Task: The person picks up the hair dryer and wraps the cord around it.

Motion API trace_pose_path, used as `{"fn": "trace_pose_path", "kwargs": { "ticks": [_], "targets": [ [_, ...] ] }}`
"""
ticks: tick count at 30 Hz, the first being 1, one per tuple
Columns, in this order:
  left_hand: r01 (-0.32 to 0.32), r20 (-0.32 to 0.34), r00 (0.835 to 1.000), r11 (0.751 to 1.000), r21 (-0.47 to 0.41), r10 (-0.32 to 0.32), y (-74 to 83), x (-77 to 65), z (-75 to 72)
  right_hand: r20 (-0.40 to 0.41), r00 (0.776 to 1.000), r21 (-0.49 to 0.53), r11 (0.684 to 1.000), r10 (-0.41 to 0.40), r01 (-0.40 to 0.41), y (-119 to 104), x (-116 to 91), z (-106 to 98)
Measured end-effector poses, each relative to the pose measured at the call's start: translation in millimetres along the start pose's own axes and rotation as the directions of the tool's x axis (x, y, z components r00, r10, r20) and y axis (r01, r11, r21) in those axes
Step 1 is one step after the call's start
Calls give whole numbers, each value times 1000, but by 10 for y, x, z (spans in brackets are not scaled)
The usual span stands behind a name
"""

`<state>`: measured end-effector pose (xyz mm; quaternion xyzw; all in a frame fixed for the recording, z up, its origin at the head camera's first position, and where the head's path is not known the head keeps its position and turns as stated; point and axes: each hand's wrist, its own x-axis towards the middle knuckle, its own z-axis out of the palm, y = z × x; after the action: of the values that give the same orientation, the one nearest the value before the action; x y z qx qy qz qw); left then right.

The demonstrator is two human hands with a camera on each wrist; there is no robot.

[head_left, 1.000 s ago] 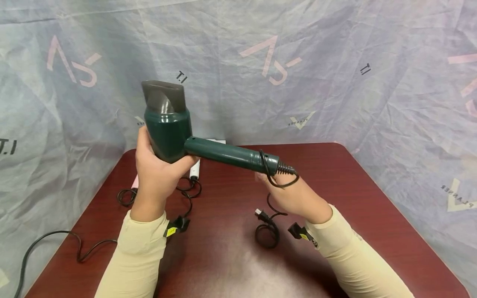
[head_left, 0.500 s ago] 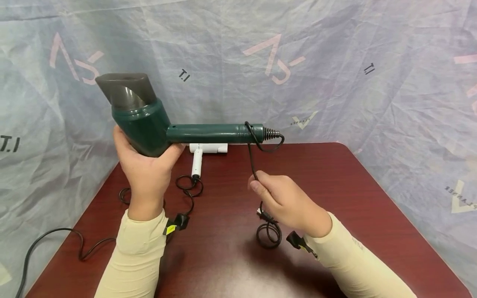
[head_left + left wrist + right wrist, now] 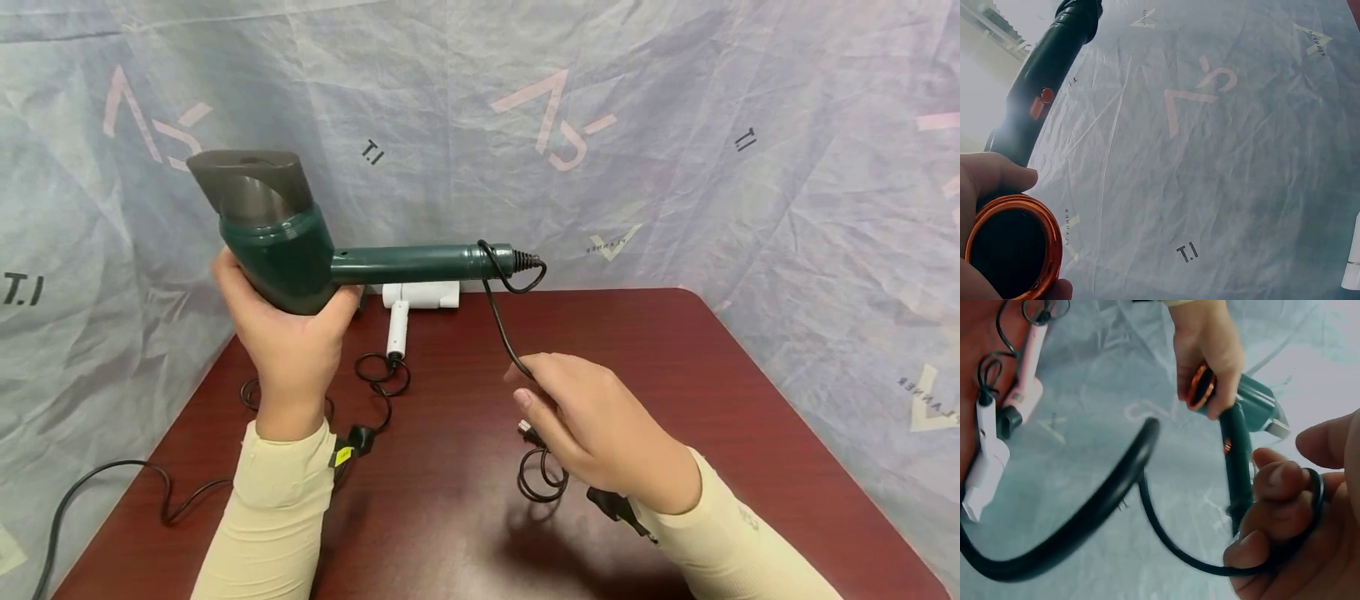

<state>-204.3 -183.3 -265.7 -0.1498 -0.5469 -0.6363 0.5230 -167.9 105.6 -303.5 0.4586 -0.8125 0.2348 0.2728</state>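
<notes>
Now the right hand (image 3: 600, 417) has moved away from the butt of the handle (image 3: 412, 262), where it was a second ago, and sits lower and nearer the person. The green hair dryer (image 3: 292, 258) has swung too: its handle sloped down to the right earlier and is now close to level. A length of cord (image 3: 498, 321) therefore runs slantwise from handle to fingers, with a turn visible round the handle's end. For the work in hand, I judge that this gives the right hand a free stretch of cord to guide, while the left hand keeps the dryer steady.

The dryer is held up above the desk (image 3: 637, 375), within the grasp of the left hand (image 3: 288, 350), which grips the round body from below, nozzle (image 3: 255, 183) pointing up. Its handle reaches across to the right, ending above the right hand and apart from it. That hand touches only the cord, hooked in curled fingers with the thumb standing off. Just below it a plug (image 3: 528, 431) lies by a coil on the desk; a white hair dryer (image 3: 422, 295) lies farther back.
</notes>
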Motion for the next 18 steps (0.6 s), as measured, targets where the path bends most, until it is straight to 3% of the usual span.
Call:
{"fn": "trace_pose_path", "kwargs": {
  "ticks": [5, 10, 18],
  "targets": [
    [-47, 78, 996, 985, 166, 34, 6, -53, 3, -130, 985, -52, 993, -116, 110, 53, 13, -96],
    [-91, 178, 983, 952, 294, 39, 11, -123, 3, -243, 955, -89, 984, -173, 155, 111, 41, -171],
    [-99, 323, 946, 940, 325, -12, 30, -153, -3, -364, 908, -135, 976, -208, 169, 231, 123, -290]
  ]
}}
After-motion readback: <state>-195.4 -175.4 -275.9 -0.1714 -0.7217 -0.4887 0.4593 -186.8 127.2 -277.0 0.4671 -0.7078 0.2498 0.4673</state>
